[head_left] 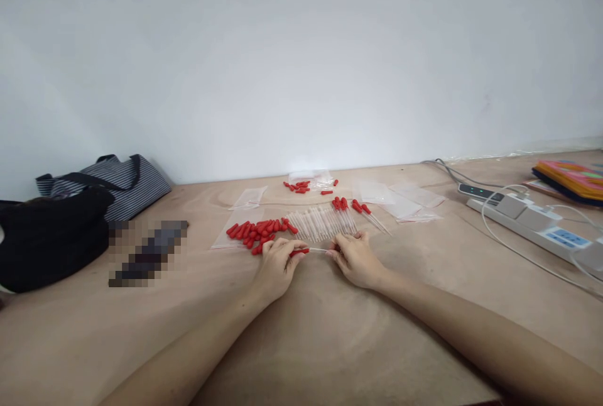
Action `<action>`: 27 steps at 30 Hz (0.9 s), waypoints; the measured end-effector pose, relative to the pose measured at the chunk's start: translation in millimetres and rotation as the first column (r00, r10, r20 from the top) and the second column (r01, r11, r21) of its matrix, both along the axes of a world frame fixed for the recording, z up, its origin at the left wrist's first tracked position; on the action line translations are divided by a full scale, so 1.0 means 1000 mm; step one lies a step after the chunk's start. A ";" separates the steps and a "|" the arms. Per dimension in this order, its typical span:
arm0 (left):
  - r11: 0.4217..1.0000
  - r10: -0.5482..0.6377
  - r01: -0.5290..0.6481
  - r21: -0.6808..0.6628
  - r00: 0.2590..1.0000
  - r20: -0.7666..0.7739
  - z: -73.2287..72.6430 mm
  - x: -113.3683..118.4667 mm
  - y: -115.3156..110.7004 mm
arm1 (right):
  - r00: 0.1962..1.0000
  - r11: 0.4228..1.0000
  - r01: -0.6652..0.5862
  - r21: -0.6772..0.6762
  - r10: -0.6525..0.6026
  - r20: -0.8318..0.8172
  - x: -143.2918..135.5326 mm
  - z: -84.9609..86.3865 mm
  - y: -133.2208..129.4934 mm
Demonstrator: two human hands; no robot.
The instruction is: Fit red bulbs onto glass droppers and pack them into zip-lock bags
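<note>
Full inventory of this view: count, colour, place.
Near bulbs: many, red, piled left of centre
Far bulbs: about ten, red, back centre
Tubes: many, clear, rowed centre
Droppers: several, red-topped, right of centre
Plastic bags: several, clear, around bulbs and tubes
Power strip: one, white, right
Lit box: one, black, strip's far end
Cables: several, grey and white, by strip
Flat stack: one, multicoloured, far right
Striped bag: one, black-and-white, back left
Bag or cloth: one, black, left
Pixelated object: one, dark, left
Tabletop: one, brown, foreground
Wall: one, white, behind
Held bulb: one, red, centre
Held tube: one, pale, centre
Left hand: one, bare, at held bulb
Right hand: one, bare, at held tube
</note>
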State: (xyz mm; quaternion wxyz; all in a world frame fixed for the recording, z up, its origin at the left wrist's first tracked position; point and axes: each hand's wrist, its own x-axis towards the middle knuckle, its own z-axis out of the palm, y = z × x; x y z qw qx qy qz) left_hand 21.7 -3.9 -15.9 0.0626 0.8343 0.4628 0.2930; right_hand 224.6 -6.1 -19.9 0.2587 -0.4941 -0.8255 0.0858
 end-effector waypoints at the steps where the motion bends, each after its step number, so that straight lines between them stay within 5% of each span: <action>1: 1.000 0.002 -0.002 -0.005 1.000 0.005 0.001 0.001 -0.001 | 1.000 1.000 -0.001 -0.003 0.001 -0.001 0.000 0.000 0.000; 16: 0.994 0.022 -0.004 -0.113 0.986 0.163 0.001 0.005 -0.008 | 0.981 0.963 -0.190 0.193 0.192 0.013 0.002 -0.003 -0.008; 22: 0.991 0.013 0.010 -0.131 0.986 0.167 -0.002 0.005 -0.009 | 0.961 0.852 -0.262 0.453 0.188 0.203 0.008 -0.006 -0.004; 27: 0.990 -0.022 0.049 -0.133 0.980 0.198 -0.003 0.006 -0.010 | 0.954 0.804 -0.284 0.523 0.181 0.240 0.010 -0.005 -0.007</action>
